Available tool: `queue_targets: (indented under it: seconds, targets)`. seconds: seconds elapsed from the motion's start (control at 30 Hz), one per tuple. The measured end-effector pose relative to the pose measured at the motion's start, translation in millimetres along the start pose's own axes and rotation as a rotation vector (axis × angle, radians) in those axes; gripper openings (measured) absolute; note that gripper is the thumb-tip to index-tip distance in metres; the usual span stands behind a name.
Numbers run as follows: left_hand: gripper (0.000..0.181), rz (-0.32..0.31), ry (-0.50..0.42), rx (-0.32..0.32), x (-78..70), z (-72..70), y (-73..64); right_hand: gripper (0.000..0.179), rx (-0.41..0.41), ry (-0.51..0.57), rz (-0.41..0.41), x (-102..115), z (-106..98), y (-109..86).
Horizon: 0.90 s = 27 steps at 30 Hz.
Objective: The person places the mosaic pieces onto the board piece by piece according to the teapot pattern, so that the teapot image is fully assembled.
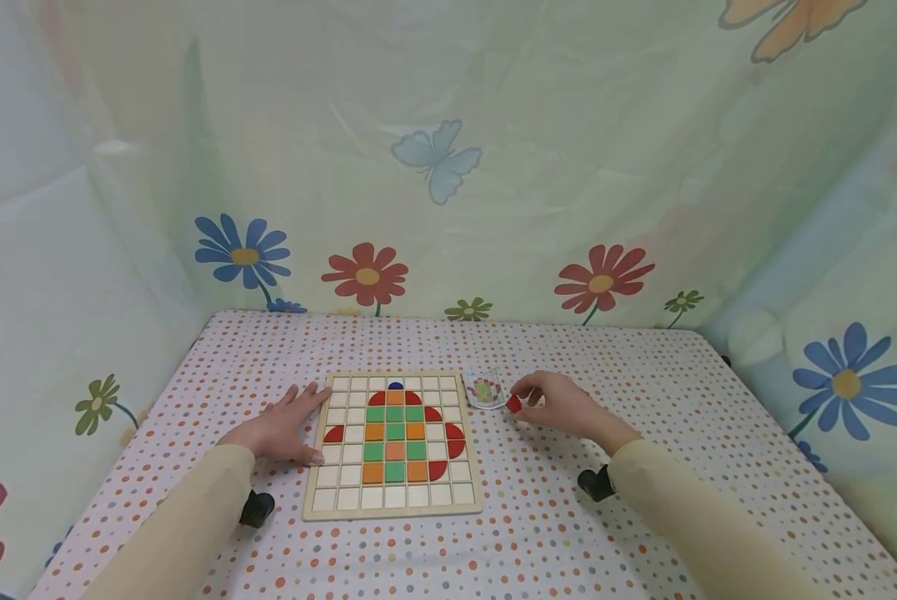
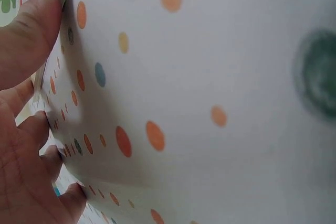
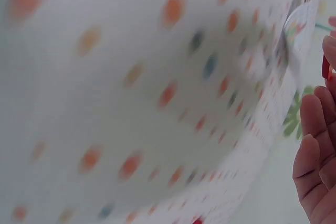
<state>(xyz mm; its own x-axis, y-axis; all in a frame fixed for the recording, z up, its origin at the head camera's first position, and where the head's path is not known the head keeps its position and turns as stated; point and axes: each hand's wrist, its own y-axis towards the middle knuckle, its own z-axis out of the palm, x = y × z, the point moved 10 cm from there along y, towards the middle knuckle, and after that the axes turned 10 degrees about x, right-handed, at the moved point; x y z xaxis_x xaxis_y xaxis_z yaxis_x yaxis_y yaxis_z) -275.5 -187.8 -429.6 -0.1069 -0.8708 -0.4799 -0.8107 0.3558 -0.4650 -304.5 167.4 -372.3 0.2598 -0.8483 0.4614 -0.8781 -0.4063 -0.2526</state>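
A wooden grid board (image 1: 392, 515) lies on the table, its middle cells filled with green and orange square tiles. Red rounded tiles (image 1: 454, 442) sit around these squares, and a blue piece (image 1: 395, 386) is at the top. My left hand (image 1: 279, 427) rests at the board's left edge, fingers spread and thumb on the frame. Just right of the board, my right hand (image 1: 561, 405) pinches a small red tile (image 1: 513, 404) between thumb and fingertips. In the right wrist view that red tile (image 3: 325, 67) shows only as a sliver at the fingertips.
Beside the board's upper right corner stands a clear dish (image 1: 486, 407) with small colourful pieces in it. A dotted cloth (image 1: 538, 542) covers the table. Behind it hangs a flowered curtain (image 1: 493, 250). Dark wrist devices (image 1: 597, 483) are at both sleeves.
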Motion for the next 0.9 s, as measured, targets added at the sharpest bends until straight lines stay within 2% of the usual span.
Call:
queue_targets:
  seconds: [0.3, 0.67, 0.9]
  targets:
    - [0.105, 0.003, -0.005, -0.001, -0.4, 0.6, -0.3, 0.027, 0.025, 0.029, -0.098, 47.0, 14.0, 20.0]
    - [0.104, 0.009, 0.016, -0.003, -1.7, -0.5, -1.4, 0.026, 0.115, 0.048, -0.150, 99.8, 44.5, 43.8]
    - [0.104, 0.016, 0.011, -0.006, -1.5, -0.9, 0.1, 0.028, 0.165, 0.031, -0.237, 132.4, 60.1, 51.2]
